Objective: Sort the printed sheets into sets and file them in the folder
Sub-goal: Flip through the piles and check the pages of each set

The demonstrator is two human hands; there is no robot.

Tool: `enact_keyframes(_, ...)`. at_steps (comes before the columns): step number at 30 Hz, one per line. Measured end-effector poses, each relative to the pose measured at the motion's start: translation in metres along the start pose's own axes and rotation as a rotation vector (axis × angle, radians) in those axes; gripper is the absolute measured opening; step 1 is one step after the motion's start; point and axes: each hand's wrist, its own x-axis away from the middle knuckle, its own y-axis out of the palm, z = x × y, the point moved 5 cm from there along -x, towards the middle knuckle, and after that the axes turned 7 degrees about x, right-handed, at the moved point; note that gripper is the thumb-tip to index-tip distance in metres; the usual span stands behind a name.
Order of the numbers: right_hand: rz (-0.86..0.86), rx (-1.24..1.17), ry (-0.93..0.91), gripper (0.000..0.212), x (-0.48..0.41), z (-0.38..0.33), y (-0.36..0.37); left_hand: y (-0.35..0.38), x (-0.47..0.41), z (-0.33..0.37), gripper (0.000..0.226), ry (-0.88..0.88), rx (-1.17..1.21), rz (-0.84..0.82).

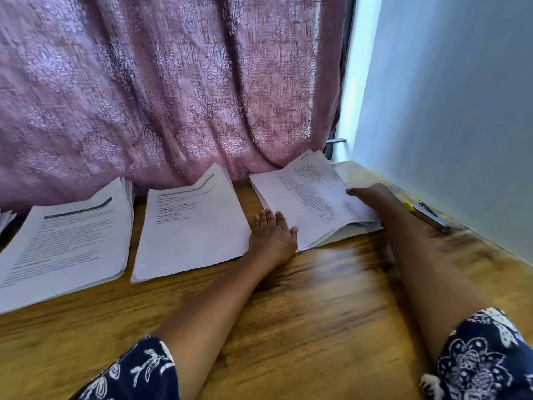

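Left hand [272, 235] lies flat, holding nothing, against the rightmost stack [310, 206]; right hand's [372, 194] grip there is blurred, unclear.

At nine o'clock a white stack of printed sheets [6, 219] is cut by the edge — only a corner shows. At one o'clock the right hand's fingers [356, 192] blur; print there is unreadably small.

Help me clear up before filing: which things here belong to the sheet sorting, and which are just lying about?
Job: left stack, middle stack and right stack of printed sheets; left hand and right hand touch the right one.
Lying about: yellow-ended metal tool, perhaps a stapler, beside the wall; pink curtain. No folder in view.
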Motion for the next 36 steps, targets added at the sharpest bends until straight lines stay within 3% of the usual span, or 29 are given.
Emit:
enact_keyframes(6, -0.025, -0.032, 0.019, 0.058, 0.001, -0.007, -0.001, -0.001, -0.001, 0.000, 0.064, 0.000, -0.011, -0.010)
enact_keyframes(13, -0.204, -0.337, 0.083, 0.051, 0.006, 0.000, 0.001, 0.000, -0.003, -0.001, 0.064, -0.001, -0.039, -0.012)
enact_keyframes(17, -0.226, -0.309, -0.021, 0.033, 0.015, -0.008, -0.002, -0.002, -0.004, 0.000, 0.064, -0.004, -0.062, -0.011)
enact_keyframes(20, -0.139, -0.293, -0.131, 0.034, 0.026, -0.009, -0.012, -0.005, -0.008, -0.003, 0.066, -0.001, -0.045, -0.044)
enact_keyframes(23, -0.094, -0.429, -0.203, 0.034, 0.050, -0.007, -0.034, -0.026, -0.013, -0.006, 0.072, 0.040, 0.333, 0.113)
enact_keyframes(26, -0.121, -0.670, -0.258, 0.038, 0.087, -0.002, -0.047, -0.062, -0.002, -0.013, 0.070, 0.071, 1.168, 0.356)
enact_keyframes(28, -0.136, -0.799, -0.289, 0.036, 0.114, -0.002, -0.046, -0.074, 0.012, -0.024, 0.084, -0.005, 1.614, 0.287)
enact_keyframes(29, -0.129, -0.849, -0.303, 0.033, 0.126, -0.004, -0.044, -0.080, 0.022, -0.025, 0.080, 0.004, 1.736, 0.224)
enact_keyframes(32, -0.100, -0.887, -0.373, 0.021, 0.167, -0.019, -0.030, -0.096, 0.061, -0.037, 0.045, 0.019, 1.752, 0.248)
enact_keyframes(34, -0.130, -0.721, -0.474, 0.020, 0.198, -0.041, -0.019, -0.112, 0.092, -0.060, 0.038, 0.034, 1.646, 0.433)
enact_keyframes(36, -0.271, -0.527, -0.580, 0.020, 0.228, -0.068, -0.007, -0.126, 0.123, -0.084, 0.035, 0.055, 1.549, 0.551)
